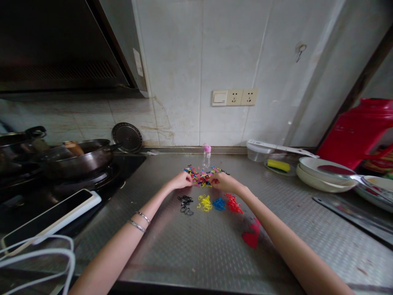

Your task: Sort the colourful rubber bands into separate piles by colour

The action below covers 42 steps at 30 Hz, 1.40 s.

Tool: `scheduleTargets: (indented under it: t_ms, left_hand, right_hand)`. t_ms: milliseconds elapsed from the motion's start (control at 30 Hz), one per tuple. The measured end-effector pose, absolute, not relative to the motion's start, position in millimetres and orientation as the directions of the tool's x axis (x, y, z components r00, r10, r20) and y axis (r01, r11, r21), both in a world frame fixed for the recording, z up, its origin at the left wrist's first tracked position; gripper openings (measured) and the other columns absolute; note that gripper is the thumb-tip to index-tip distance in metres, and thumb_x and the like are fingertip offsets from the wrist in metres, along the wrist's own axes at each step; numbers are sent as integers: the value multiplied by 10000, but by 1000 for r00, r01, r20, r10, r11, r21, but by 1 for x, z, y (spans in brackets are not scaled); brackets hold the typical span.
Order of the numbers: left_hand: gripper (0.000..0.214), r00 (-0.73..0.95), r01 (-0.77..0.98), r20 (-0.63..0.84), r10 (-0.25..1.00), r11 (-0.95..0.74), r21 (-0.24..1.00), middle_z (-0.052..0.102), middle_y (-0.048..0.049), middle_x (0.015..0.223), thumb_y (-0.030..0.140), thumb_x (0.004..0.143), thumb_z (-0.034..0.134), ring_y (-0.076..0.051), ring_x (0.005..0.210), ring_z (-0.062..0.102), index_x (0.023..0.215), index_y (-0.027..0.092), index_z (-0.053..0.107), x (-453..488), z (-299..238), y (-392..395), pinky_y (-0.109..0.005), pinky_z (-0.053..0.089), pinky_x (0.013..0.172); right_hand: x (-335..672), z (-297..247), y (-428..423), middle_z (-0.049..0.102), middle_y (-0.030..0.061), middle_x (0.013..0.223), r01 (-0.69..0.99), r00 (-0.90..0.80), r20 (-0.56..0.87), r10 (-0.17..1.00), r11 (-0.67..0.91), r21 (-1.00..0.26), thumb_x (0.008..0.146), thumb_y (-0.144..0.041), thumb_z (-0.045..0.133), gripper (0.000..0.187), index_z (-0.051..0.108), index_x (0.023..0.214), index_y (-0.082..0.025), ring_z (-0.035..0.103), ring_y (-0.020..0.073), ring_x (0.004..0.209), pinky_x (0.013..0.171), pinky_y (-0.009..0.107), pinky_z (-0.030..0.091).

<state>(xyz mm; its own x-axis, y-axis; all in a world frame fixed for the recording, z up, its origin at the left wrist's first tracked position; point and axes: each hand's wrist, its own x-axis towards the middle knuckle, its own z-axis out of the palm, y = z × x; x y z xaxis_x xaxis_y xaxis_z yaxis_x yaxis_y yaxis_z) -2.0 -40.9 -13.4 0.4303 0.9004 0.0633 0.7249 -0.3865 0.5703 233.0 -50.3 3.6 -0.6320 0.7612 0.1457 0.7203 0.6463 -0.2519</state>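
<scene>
Left hand (pixel 183 180) and right hand (pixel 224 182) touch the near edge of the mixed heap of small multicoloured elastic bands (pixel 201 175). The fingers are curled in, and whether they pinch a band cannot be determined. A black pile (pixel 185 204), yellow pile (pixel 204 202), blue pile (pixel 219 203) and red pile (pixel 233 203) lie just nearer, set apart, which keeps the colours separate.

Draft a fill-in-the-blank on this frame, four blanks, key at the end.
1. Sorted piles run left to right: black pile, yellow pile, ____ pile, red pile.
2. The left hand and right hand meet at the mixed pile, in front of a bottle with a ____ cap.
3. Two bracelets sit on the ____ wrist.
4. The sponge is ____.
Missing: blue; pink; left; yellow.
</scene>
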Motion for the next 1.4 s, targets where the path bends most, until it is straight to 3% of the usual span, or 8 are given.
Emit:
scheduleTargets:
  t_ms: [267,433,600,900,1100,1200,1400]
  left_hand:
    - [181,389,728,85,917,-363,581,624,-29,597,180,618,526,-110,550,501,651,89,679,-8,1,-44,-205,352,539]
    - [193,535,631,28,845,-421,652,641,-31,631,244,628,571,-115,579,520,685,101,688,16,13,-62,-202,372,562]
    - [178,651,592,-44,758,-471,654,653,-36,647,197,615,582,-116,579,531,713,102,697,41,11,-80,-198,373,559]
    - [255,443,554,89,892,-350,756,618,-34,586,293,678,557,-102,542,483,730,86,697,27,23,-69,-209,346,530]
    - [289,200,591,144,969,-237,771,594,-24,548,313,664,557,-95,504,450,750,73,692,0,5,-45,-214,322,501]
    - [261,131,602,140,981,-191,775,623,-38,590,286,643,571,-107,532,486,737,74,691,-12,-7,-34,-220,351,528]
    - [237,257,585,115,960,-249,772,658,-60,682,284,617,607,-131,609,542,719,84,685,-14,-19,-31,-234,399,597]
  right_hand:
    - [238,9,-49,657,30,785,730,-614,162,773,634,-255,688,-107,447,276,660,844,-187,554,120,661,582,184,348]
    - [235,5,-50,661,44,833,713,-628,168,760,648,-266,694,-118,473,254,657,856,-181,558,133,710,615,189,363]
    - [231,-1,-49,658,49,839,710,-647,159,746,665,-229,684,-106,475,253,649,857,-170,554,132,727,618,185,356]
    - [224,-9,-49,650,57,919,707,-654,155,741,671,-226,702,-107,480,289,630,937,-184,567,145,820,704,199,378]
    - [224,6,-54,655,40,820,602,-639,282,715,694,-396,691,-90,465,288,652,900,-156,555,124,705,651,206,396]
    - [224,16,-59,652,23,789,520,-685,261,680,708,-478,671,-105,487,290,655,903,-150,550,117,689,632,204,402]
    - [221,21,-64,653,0,753,431,-793,113,598,684,-588,667,-153,523,285,653,921,-150,561,111,674,623,199,417]
